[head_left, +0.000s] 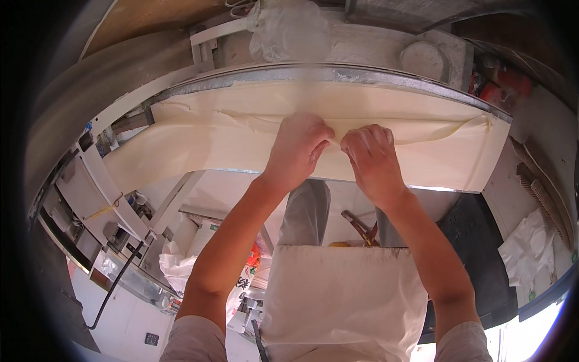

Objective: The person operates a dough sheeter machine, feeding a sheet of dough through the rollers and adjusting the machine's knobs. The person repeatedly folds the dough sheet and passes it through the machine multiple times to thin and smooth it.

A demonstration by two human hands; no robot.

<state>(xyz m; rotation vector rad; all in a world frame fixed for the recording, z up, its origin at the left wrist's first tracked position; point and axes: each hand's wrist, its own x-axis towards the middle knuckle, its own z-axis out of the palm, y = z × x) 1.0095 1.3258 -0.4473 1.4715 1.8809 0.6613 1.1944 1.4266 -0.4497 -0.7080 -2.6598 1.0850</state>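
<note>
A long, pale sheet of dough (199, 142) is spread across the metal-edged table in front of me, and its left end hangs down over the side. Along its length runs a raised, folded-over ridge, looser and wavy toward the right. My left hand (300, 146) is closed, pinching the dough at the ridge near the middle. Close beside it on the right, my right hand (374, 160) also pinches the dough, fingers curled down. Only a short stretch of dough shows between the two hands.
A metal rim (362, 75) borders the table's far side. Behind it are a clear plastic bag (280, 33) and a round pale lid-like thing (424, 59). White machine framing (102, 175) stands at left, with bags below. A white plastic bag (531, 247) lies at right.
</note>
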